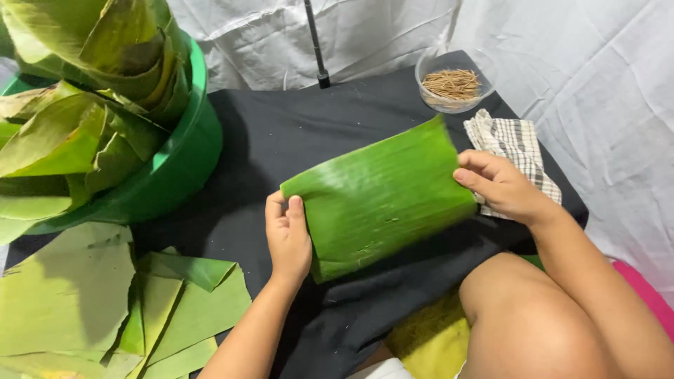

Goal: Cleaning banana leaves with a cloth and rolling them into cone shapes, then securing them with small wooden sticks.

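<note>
Banana leaf [379, 200] on black cloth [267, 140]; left hand [288, 235], right hand [502, 186] grip grasping its ends.

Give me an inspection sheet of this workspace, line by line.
Surface: black cloth spread over a low work area, wrinkled.
Job's things: rectangular bright green banana leaf piece lying on the cloth, held at both short ends.
Clutter: green plastic tub filled with rolled leaves; flat cut leaf pieces stacked at lower left; clear round bowl of thin wooden sticks; checked folded cloth.
Grippers: left hand grips the leaf's near-left edge; right hand grips its right edge.
Cables: nothing seen; a thin black pole stands at the far edge.
Surroundings: white sheet backdrop.
</note>
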